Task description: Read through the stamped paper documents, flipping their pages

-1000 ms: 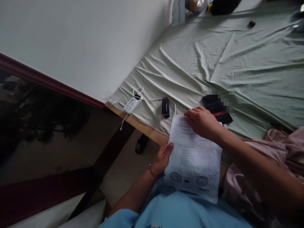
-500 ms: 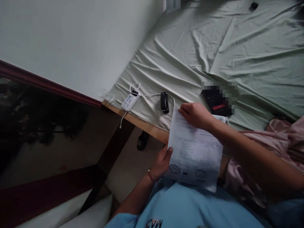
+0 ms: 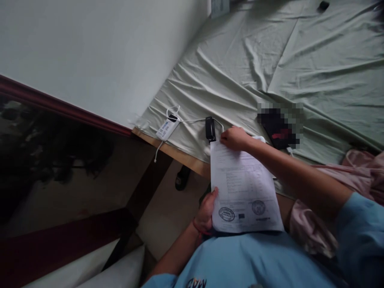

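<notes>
A white printed sheet of paper with round stamps near its lower edge rests over my lap, against the blue shirt. My left hand grips its left edge, with the thumb on top and the other fingers behind. At the upper edge, my right hand is closed on the paper, its fingers bent and partly hidden. Just beyond the sheet's upper left corner lies a small black device on the bed. To the right of my right hand is a dark, partly pixelated flat object with a red patch.
A pale green sheet covers the bed, which has a wooden edge. A white power strip with a white cable lies by the wall. Pink cloth is bunched at the right. A dark slipper sits on the floor.
The paper has turned slightly and lies flatter, so both stamps show more clearly. My right hand has shifted a little left along the upper edge. My left hand still holds the left edge.
</notes>
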Action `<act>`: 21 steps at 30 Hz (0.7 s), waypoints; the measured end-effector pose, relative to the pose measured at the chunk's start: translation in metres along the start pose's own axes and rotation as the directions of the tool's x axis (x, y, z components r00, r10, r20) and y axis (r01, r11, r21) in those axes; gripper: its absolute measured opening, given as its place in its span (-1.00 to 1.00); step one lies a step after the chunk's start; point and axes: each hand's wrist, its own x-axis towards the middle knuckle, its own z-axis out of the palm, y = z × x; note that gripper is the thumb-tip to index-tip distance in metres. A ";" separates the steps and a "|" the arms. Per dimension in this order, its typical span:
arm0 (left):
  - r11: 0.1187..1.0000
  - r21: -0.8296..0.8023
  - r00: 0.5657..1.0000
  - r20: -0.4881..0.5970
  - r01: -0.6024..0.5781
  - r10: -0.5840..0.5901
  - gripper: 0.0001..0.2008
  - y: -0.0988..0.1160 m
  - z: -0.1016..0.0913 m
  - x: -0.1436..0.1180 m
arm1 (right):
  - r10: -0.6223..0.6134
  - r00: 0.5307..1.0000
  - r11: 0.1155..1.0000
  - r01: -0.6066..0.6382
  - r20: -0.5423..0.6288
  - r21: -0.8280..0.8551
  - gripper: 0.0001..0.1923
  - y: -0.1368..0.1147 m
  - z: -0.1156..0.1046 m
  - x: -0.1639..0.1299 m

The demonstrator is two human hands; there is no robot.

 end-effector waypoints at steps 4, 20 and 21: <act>0.996 0.048 0.990 -0.112 -0.081 0.086 -0.56 0.002 -0.001 0.003 | -0.001 1.000 1.000 0.001 -0.010 -0.024 -0.66 0.000 0.009 0.015; 0.963 0.156 0.958 -0.155 -0.219 0.242 -0.42 0.003 0.003 0.006 | 0.018 0.998 0.999 -0.021 -0.064 -0.039 -0.69 0.001 0.009 0.029; 0.956 0.179 0.952 -0.161 -0.231 0.260 -0.41 0.003 0.002 0.007 | 0.020 0.997 0.999 -0.022 -0.069 -0.040 -0.69 0.001 0.010 0.029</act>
